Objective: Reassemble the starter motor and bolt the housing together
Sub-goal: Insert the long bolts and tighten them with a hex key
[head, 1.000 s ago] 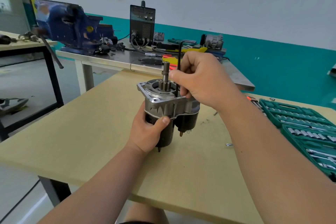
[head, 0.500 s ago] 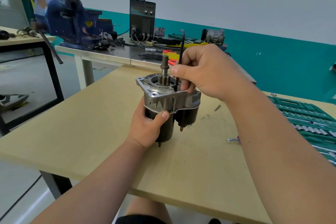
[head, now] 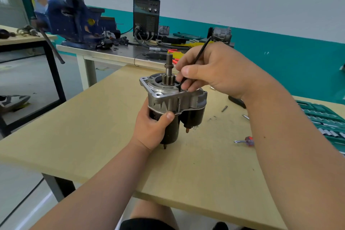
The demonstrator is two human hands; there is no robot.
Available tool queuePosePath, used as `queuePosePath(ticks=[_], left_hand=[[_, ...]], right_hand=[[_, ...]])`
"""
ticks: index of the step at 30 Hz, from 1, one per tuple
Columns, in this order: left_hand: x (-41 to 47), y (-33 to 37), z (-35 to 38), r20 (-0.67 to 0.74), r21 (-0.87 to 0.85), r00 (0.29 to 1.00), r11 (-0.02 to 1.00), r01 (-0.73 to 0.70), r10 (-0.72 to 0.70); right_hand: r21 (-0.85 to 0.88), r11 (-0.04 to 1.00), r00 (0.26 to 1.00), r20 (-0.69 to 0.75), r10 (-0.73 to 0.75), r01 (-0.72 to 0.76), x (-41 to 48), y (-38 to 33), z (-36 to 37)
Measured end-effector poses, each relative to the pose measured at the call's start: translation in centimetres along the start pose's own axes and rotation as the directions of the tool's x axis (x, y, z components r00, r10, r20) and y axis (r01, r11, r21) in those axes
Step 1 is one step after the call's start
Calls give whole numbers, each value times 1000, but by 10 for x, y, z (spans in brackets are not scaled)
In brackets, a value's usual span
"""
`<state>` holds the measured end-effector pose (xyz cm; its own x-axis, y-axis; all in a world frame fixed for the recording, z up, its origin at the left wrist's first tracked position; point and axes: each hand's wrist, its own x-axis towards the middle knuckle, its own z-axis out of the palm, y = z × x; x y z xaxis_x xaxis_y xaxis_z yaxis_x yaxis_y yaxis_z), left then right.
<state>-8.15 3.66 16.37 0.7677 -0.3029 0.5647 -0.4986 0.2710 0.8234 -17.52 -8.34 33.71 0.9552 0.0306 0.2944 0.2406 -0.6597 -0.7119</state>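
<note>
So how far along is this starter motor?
Looks done: the grey cast-aluminium housing sits on the black cylindrical motor body, geared shaft poking up. In hand: the left hand grips the body while the right hand pinches a thin black hex key, its tip down at the housing's top face. Left: probably tightening; a small loose metal piece lies on the tan wooden table.

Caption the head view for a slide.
Left hand grips the starter motor; right hand holds a hex key at its top.
</note>
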Motion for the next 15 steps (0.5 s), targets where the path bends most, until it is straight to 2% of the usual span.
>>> queuePosePath(ticks=[15], left_hand=[[-1,2,0,21,3,1000,1000,-2,2]], right_hand=[[-166,985,999,7,-35,36,9,-2,1]])
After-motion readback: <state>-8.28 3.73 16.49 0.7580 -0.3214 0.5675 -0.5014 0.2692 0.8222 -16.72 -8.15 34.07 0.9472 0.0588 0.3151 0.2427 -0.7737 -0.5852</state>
